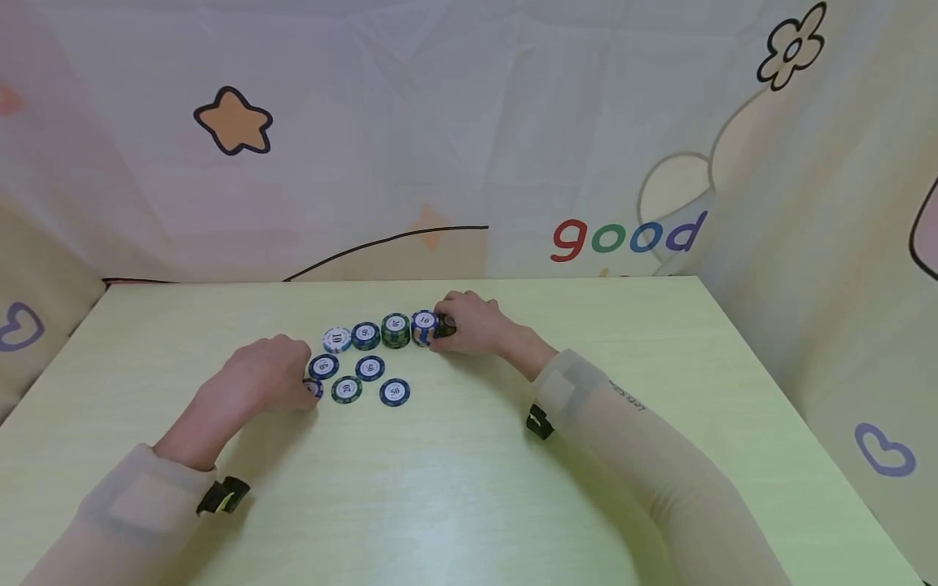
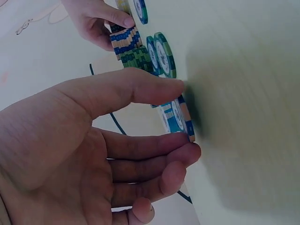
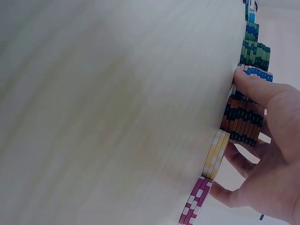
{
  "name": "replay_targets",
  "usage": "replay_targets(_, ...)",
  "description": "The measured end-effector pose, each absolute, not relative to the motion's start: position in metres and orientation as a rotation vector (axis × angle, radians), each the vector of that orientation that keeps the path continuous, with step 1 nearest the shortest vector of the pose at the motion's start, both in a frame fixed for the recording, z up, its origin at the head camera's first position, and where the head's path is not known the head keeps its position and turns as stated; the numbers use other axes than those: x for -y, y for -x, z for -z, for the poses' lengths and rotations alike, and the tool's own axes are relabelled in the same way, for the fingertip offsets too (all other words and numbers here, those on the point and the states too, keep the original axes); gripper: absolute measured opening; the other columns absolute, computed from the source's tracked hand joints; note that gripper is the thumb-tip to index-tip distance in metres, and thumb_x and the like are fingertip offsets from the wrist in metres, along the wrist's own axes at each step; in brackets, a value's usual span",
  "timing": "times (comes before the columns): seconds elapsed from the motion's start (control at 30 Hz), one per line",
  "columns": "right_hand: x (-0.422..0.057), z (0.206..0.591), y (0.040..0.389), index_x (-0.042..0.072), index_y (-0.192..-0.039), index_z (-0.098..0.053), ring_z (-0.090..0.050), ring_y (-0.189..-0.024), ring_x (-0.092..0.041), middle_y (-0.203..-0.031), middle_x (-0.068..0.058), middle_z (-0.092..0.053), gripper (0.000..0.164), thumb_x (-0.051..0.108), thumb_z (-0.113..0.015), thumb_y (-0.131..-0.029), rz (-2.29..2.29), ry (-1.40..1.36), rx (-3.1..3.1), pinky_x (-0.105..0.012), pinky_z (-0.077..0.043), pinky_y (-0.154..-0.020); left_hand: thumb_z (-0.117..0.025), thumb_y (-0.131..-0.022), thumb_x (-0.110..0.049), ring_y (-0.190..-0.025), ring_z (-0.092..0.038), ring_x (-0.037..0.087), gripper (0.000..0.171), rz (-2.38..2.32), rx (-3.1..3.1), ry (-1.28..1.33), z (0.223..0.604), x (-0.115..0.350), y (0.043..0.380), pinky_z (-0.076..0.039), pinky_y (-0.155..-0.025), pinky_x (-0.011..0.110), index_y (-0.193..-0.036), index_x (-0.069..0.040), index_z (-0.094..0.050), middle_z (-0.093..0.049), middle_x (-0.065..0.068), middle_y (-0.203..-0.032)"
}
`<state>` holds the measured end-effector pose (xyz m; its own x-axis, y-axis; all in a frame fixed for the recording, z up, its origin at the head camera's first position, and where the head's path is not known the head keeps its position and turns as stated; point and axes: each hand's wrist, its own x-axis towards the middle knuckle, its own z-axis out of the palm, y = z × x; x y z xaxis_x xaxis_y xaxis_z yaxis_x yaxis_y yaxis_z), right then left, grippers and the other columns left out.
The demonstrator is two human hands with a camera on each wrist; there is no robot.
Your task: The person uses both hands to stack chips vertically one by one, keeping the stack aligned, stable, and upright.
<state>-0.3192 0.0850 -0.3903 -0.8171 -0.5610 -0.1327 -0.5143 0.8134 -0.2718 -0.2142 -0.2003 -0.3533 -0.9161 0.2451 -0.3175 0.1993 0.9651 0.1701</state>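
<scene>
Chips (image 1: 370,368) on the worktop (image 1: 403,505), four of them lying loose, and behind them a line of stacks stands towards the far edge, left of its middle! Here's the left hand (image 1: 274,376), nearer the left edge, with a blue-and-orange chip (image 2: 186,119) pinched at the rim between thumb and fingers; whether it clears the surface, I can't tell. Across to the right hand (image 1: 472,321): it looks to be gripping the blue-and-orange stack (image 1: 425,327), thumb against the front, fingers curling behind, right beside the black-and-brown stack (image 3: 243,122). Towards the right edge come a low yellow stack (image 3: 216,154) and a low purple stack (image 3: 196,201); leftwards it runs green stack (image 1: 396,330), dark blue stack (image 1: 365,335), white-and-blue stack (image 1: 337,339). By my reading the stacking is mostly done, colours grouped, heights uneven, and only the pinched chip and those four loose ones seem left to find a place. And the room? Pale, smooth top, soft shadows under the sleeves (image 1: 645,456), printed cloth (image 1: 366,179) rising along the far edge and round both sides, an orange star (image 1: 234,121) above the far-left corner, "good" lettering (image 1: 628,236) near the far-right corner, a flower (image 1: 791,47) higher up.
</scene>
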Motion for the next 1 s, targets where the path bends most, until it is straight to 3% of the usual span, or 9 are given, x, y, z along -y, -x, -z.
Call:
replay_targets(0.13, -0.085, 0.389, 0.32, 0.012, -0.136, -0.063, -0.05, -0.125, -0.029, -0.139, -0.008, -0.057, 0.053, 0.042, -0.075, -0.094, 0.329, 0.837, -2.791, -0.06, -0.039, -0.099, -0.083, -0.083, -0.024, -0.066, -0.053, 0.022, 0.037, -0.208, -2.796, -0.351, 0.349, 0.198, 0.215, -0.04, -0.058, 0.033, -0.099, 0.004, -0.066, -0.057, 0.008, -0.079)
replay_targets(0.37, -0.085, 0.39, 0.321, 0.012, -0.138, -0.062, -0.049, -0.126, -0.029, -0.14, -0.008, -0.056, 0.054, 0.043, -0.074, -0.094, 0.323, 0.838, -2.791, -0.061, -0.038, -0.099, -0.08, -0.084, -0.019, -0.059, -0.049, 0.018, 0.02, -0.32, -2.85, -0.43, 0.345, 0.189, 0.219, -0.037, -0.055, 0.032, -0.081, -0.004, -0.067, -0.056, 0.003, -0.066)
replay_targets(0.67, -0.084, 0.392, 0.32, 0.011, -0.137, -0.062, -0.05, -0.126, -0.029, -0.138, -0.008, -0.057, 0.055, 0.042, -0.075, -0.094, 0.34, 0.833, -2.792, -0.061, -0.038, -0.1, -0.079, -0.082, -0.018, -0.055, -0.045, 0.015, 0.023, -0.388, -2.834, -0.441, 0.351, 0.165, 0.227, -0.033, -0.052, 0.03, -0.07, -0.008, -0.062, -0.048, -0.001, -0.06)
replay_targets(1.0, -0.084, 0.39, 0.319, 0.011, -0.137, -0.063, -0.05, -0.125, -0.029, -0.137, -0.008, -0.057, 0.054, 0.042, -0.075, -0.094, 0.327, 0.831, -2.803, -0.06, -0.039, -0.099, -0.079, -0.084, -0.02, -0.056, -0.054, 0.017, 0.026, -0.568, -2.908, -0.441, 0.358, 0.146, 0.235, -0.041, -0.051, 0.028, -0.088, 0.0, -0.063, -0.057, 0.005, -0.067)
